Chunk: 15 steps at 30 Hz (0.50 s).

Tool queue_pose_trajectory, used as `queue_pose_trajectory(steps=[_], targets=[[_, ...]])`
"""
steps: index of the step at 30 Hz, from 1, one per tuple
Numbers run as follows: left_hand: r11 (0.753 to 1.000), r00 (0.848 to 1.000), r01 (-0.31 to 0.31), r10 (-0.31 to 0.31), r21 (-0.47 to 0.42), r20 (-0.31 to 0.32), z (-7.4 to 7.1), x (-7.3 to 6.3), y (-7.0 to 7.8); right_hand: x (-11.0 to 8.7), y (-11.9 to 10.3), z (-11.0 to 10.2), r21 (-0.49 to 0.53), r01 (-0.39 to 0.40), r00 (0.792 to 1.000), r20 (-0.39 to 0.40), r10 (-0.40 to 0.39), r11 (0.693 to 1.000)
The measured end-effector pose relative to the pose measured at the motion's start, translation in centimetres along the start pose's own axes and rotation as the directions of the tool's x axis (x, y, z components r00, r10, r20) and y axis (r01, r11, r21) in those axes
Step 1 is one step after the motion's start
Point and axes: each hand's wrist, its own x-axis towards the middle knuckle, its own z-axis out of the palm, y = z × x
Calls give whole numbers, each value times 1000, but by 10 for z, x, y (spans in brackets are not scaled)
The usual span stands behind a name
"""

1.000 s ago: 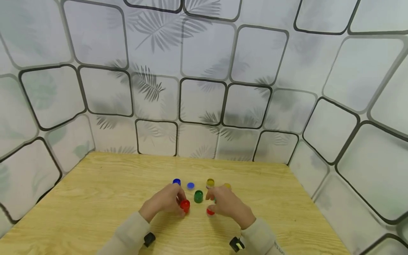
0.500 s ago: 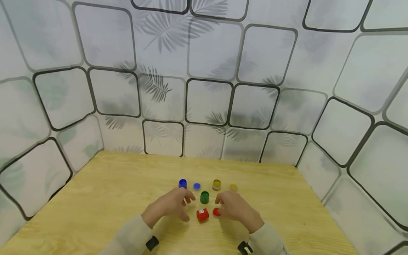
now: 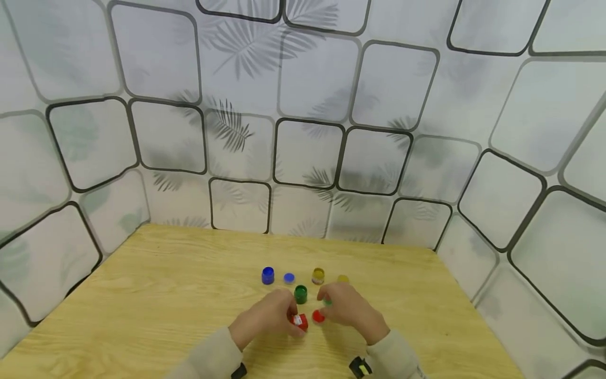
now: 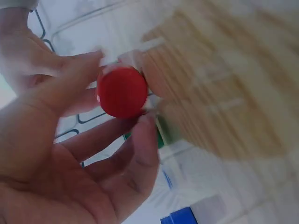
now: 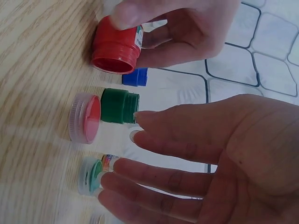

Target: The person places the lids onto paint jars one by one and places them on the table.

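My left hand (image 3: 271, 314) grips a small red paint jar (image 3: 300, 321), thumb on one side and fingers on the other. The jar is tilted, its uncapped mouth facing the camera in the right wrist view; the left wrist view has its round red base (image 4: 122, 92). Over the table to the right, my right hand (image 3: 349, 306) holds nothing, its fingers loosely extended. Just left of it lies the red lid (image 3: 318, 316), inner side up. A green lid (image 5: 91, 176) is near its fingertips. An uncapped green jar (image 3: 300, 295) stands between the hands, slightly farther back.
Behind the hands stand an uncapped blue jar (image 3: 268, 275) and an uncapped yellow jar (image 3: 318, 276). A blue lid (image 3: 289, 278) and a yellow lid (image 3: 343, 279) lie beside them. The wood-grain table (image 3: 199, 263) ends at a patterned wall covering (image 3: 303, 158).
The red jar went from beside the left fingers to lying on its side, apart from that hand. Now the left hand has come rightward and grips it. The right hand has barely shifted.
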Motion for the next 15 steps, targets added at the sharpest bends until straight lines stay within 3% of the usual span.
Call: queue_pose_trajectory(steps=[4, 9, 15], targets=[[1000, 1000, 11, -11, 21, 9, 1, 0, -3, 0, 2, 2, 12, -1, 1000, 7, 0, 1000], [998, 999, 45, -45, 32, 7, -10, -3, -5, 0, 2, 1, -1, 15, 1000, -2, -15, 1000], [999, 999, 41, -41, -18, 1, -20, -7, -4, 0, 3, 1, 11, 30, 1000, 7, -30, 999]])
